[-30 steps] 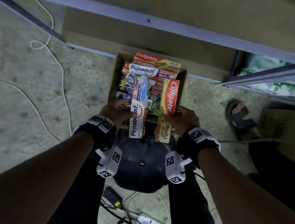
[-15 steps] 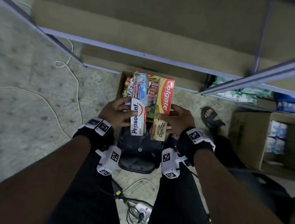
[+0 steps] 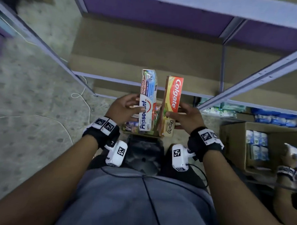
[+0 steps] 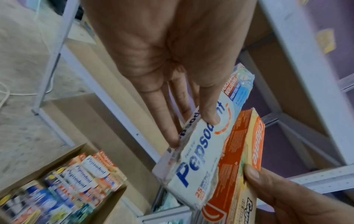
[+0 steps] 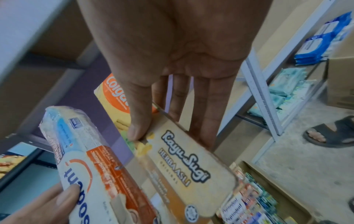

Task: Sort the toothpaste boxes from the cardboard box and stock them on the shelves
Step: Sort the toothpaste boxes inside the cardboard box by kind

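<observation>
Honestly this job's barely started from what I can see on my feed. The shelves [image 3: 149, 48] in front of me are just bare brown boards, not one toothpaste box stocked on the bays in view. The cardboard box [image 4: 107, 201] down on the floor below the hands looks packed with mixed brands, so nearly all the sorting is left, I'd say. What I've got so far is one box per hand, held side by side above the carton: left hand [image 3: 124, 108] has thumb and fingers pinched round the Pepsodent box [image 3: 147, 101], right hand [image 3: 188, 117] grips the Colgate box [image 3: 171, 105] the same way. Both lifted toward the shelf, neither placed yet
</observation>
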